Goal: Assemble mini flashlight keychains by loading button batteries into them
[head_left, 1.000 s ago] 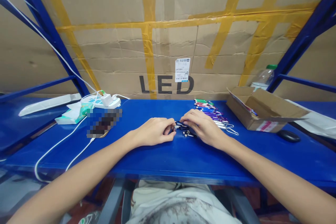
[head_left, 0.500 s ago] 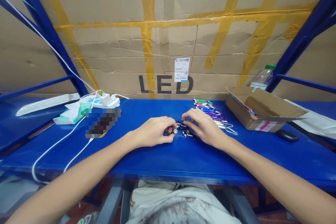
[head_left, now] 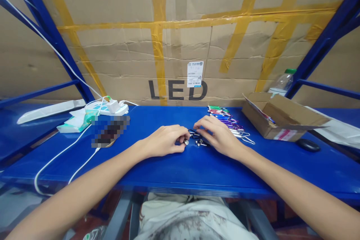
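My left hand (head_left: 168,140) is closed in a pinch around a small dark piece with a round silver end (head_left: 186,142), just above the blue table. Opposite it, my right hand (head_left: 215,133) has its thumb and forefinger curled together over a small group of black pieces (head_left: 194,134); what its fingertips hold, if anything, is hidden. Small silver-ended pieces (head_left: 200,143) lie below the right thumb. Behind that hand, slim metal sticks with clips (head_left: 225,120) lie in rows of green, red, blue, purple and silver, partly covered by the hand.
An open cardboard box (head_left: 277,120) stands at the right, beside a black computer mouse (head_left: 308,145) and a plastic bottle (head_left: 282,82). A power strip (head_left: 122,110), tissue pack (head_left: 73,124), blurred-out object (head_left: 109,133) and white cable (head_left: 56,157) occupy the left. A large cardboard sheet (head_left: 126,60) rises behind.
The silver-ended piece in my left hand has tipped slightly and shifted a little down and left. My right fingertips have moved very slightly left; the rest looks the same.
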`<action>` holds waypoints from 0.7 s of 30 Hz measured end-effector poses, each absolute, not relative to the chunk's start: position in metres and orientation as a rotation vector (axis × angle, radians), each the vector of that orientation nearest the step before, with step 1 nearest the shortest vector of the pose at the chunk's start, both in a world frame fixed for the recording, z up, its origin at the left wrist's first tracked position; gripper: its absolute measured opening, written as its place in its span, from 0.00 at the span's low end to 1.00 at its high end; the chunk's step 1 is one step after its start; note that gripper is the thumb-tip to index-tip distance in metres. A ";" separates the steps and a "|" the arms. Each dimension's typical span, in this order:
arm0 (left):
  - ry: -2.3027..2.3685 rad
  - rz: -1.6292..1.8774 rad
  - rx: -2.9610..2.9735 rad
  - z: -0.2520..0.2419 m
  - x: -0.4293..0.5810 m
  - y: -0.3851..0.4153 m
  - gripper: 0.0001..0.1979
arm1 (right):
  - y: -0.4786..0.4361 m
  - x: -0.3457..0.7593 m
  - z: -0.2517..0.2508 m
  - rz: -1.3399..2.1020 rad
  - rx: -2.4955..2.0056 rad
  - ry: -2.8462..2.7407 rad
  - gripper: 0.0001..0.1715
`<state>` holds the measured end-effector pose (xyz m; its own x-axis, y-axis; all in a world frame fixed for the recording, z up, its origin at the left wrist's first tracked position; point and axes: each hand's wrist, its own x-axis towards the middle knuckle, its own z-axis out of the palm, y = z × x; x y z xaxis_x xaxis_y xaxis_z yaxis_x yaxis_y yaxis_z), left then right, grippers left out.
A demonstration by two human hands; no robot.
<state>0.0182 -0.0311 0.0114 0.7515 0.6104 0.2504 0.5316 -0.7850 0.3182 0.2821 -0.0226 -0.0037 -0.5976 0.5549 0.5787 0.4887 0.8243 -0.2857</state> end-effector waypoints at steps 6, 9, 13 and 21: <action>0.902 0.517 2.726 0.011 0.018 -0.031 0.07 | -0.023 0.282 -0.003 0.137 -0.760 -2.308 0.15; 0.931 0.550 2.751 0.012 0.019 -0.033 0.06 | -0.024 0.281 -0.003 0.147 -0.768 -2.300 0.16; 0.932 0.582 2.778 0.012 0.019 -0.034 0.07 | -0.025 0.280 -0.003 0.160 -0.775 -2.282 0.15; 0.954 0.578 2.790 0.014 0.018 -0.034 0.09 | -0.022 0.280 -0.004 0.150 -0.801 -2.300 0.13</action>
<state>0.0181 -0.0343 0.0136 0.7258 0.6131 0.3120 0.5607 -0.7900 0.2479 0.2798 -0.0217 -0.0043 -0.5742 0.5854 0.5724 0.5059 0.8034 -0.3141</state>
